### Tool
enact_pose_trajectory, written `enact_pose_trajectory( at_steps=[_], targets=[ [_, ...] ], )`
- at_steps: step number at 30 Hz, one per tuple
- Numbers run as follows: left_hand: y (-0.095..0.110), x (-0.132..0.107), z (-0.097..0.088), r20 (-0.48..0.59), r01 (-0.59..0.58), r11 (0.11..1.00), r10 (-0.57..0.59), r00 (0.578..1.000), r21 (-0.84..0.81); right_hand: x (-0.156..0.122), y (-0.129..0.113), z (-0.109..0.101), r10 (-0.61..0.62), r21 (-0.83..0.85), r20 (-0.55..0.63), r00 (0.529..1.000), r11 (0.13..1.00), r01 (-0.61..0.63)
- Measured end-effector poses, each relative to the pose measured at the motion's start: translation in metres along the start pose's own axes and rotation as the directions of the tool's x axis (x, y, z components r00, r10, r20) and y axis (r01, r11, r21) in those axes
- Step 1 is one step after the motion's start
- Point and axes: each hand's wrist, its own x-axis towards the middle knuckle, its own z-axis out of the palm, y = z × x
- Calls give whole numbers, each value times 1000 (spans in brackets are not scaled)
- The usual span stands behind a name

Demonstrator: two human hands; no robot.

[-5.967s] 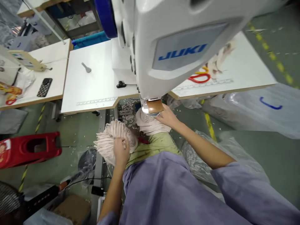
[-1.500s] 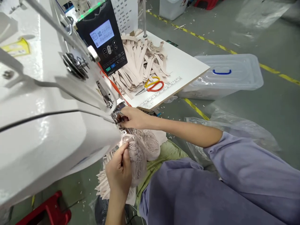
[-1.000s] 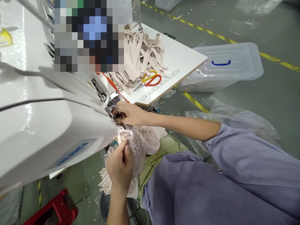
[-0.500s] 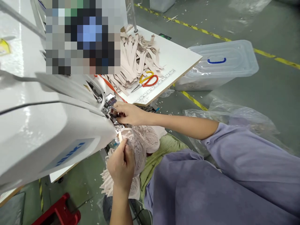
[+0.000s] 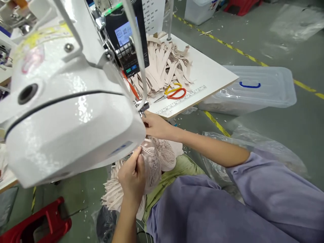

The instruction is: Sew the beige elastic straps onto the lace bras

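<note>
A big white sewing machine (image 5: 68, 111) fills the left of the view, its head hiding the needle area. My left hand (image 5: 132, 177) is closed in a pinch on pale pink lace fabric (image 5: 159, 158) just below the machine head. My right hand (image 5: 156, 125) reaches under the head by the metal presser parts (image 5: 141, 108); its fingertips are hidden, pressed on the fabric there. A bundle of pink fabric pieces (image 5: 113, 194) hangs below my left wrist over my lap.
A pile of beige strips (image 5: 164, 65) and red-and-yellow scissors (image 5: 174, 92) lie on the white table (image 5: 215, 77). A control panel (image 5: 128, 37) stands behind the machine. A clear plastic bin (image 5: 253, 89) and plastic bags (image 5: 255, 141) sit on the floor at right, a red stool (image 5: 37, 224) at left.
The view has swung so the machine head now covers the needle area. Both hands stay at the lace fabric under the head, my left pinching, my right slightly further under.
</note>
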Motion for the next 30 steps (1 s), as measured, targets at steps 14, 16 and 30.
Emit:
enact_pose_trajectory(
  at_steps=[14,16,30],
  targets=[
    [3,8,-2,9,49,996,-50,999,71,9,1,-2,30,39,17,999,999,-31],
    [4,9,-3,10,48,997,-49,999,68,9,1,-1,29,45,12,1000,999,-29],
    [-3,6,-5,-3,49,996,-49,999,79,5,10,6,-15,55,-44,999,998,17]
  ],
)
